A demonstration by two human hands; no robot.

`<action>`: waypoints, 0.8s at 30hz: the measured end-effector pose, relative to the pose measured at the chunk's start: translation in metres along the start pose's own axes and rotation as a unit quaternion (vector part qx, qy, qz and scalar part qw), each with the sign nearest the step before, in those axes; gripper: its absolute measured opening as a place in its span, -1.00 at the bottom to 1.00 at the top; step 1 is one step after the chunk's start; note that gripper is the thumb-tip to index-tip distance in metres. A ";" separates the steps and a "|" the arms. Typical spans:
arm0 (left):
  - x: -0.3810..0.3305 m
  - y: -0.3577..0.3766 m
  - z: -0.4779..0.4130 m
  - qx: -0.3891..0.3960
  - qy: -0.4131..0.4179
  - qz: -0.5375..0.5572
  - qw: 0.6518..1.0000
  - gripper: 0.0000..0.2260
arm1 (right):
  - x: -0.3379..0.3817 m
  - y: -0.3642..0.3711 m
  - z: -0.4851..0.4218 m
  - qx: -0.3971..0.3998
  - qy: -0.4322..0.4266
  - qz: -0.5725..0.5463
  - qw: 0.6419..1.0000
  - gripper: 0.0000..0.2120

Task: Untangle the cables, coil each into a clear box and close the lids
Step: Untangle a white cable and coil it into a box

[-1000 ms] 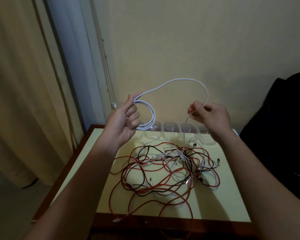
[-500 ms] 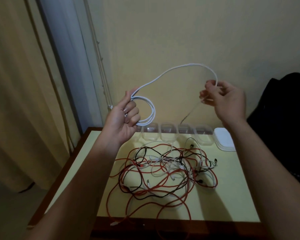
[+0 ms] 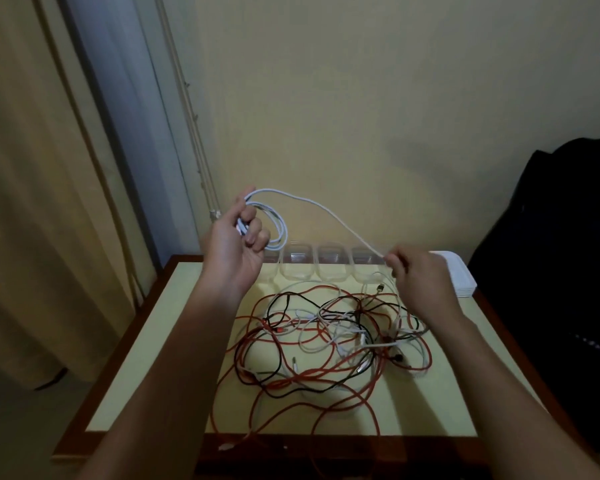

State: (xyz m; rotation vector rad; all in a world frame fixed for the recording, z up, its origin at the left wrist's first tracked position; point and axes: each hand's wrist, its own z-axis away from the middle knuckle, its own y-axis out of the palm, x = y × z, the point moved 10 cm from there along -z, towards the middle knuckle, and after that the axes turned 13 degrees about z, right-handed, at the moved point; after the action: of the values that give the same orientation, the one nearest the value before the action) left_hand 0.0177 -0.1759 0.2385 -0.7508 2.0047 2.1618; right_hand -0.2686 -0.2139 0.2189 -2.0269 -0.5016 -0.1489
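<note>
a thin, smooth white cable (image 3: 305, 199) is held in the air above the table (image 3: 153, 375). the left hand (image 3: 236, 244) is raised, its fingers (image 3: 257, 233) curled round several round loops of that cable, which hang as a loose coil beside the knuckles. from the top of the coil one strand slopes down to the right hand (image 3: 420, 275), which pinches it between thumb and fingertips, the other fingers tucked in.

the table has a pale, matt yellow-green top set in a dark brown wooden rim. on it lies a tangle of cables (image 3: 326, 334): red, black and white cords crossing in wide, slack curves, with small plugs here and there. red loops spill over the near edge. along the far edge stands a row of clear boxes (image 3: 297, 268), rounded and glossy, lids off. at the right end of the row sits a flat white stack (image 3: 461, 282) with rounded corners.

the right hand covers part of the stack and the rightmost box, and the left hand hides the row's left end. where the pinched strand goes below the right hand is hard to follow. a soft beige curtain (image 3: 32, 168) hangs on the left. a black shape (image 3: 551, 271) on the right is cut off by the frame and too dark to identify.
</note>
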 end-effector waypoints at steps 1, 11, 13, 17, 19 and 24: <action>-0.001 0.001 0.001 0.004 0.017 -0.028 0.999 -0.70 | 0.013 0.003 0.007 0.008 -0.038 0.018 0.999 -0.81; 0.018 0.013 0.028 0.063 0.080 -0.255 0.961 -0.70 | 0.117 -0.005 0.059 0.089 -0.235 -0.050 0.967 -0.69; 0.027 0.016 0.039 0.090 0.077 -0.327 0.938 -0.71 | 0.119 -0.017 0.058 0.078 -0.213 -0.107 0.968 -0.68; 0.061 0.017 0.071 0.143 0.030 -0.407 0.902 -0.75 | 0.110 -0.040 0.059 0.025 -0.153 -0.181 0.971 -0.66; 0.075 0.010 0.080 0.137 -0.009 -0.392 0.910 -0.77 | 0.100 -0.043 0.057 0.010 -0.105 -0.197 0.975 -0.66; 0.087 -0.003 0.094 0.115 -0.093 -0.283 0.948 -0.71 | 0.091 -0.055 0.053 -0.024 -0.039 -0.223 0.974 -0.61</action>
State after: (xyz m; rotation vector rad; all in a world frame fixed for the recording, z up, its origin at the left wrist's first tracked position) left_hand -0.0838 -0.1079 0.2010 -0.9061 1.6444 1.5798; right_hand -0.2146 -0.1191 0.2660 -1.9436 -1.0081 -0.3548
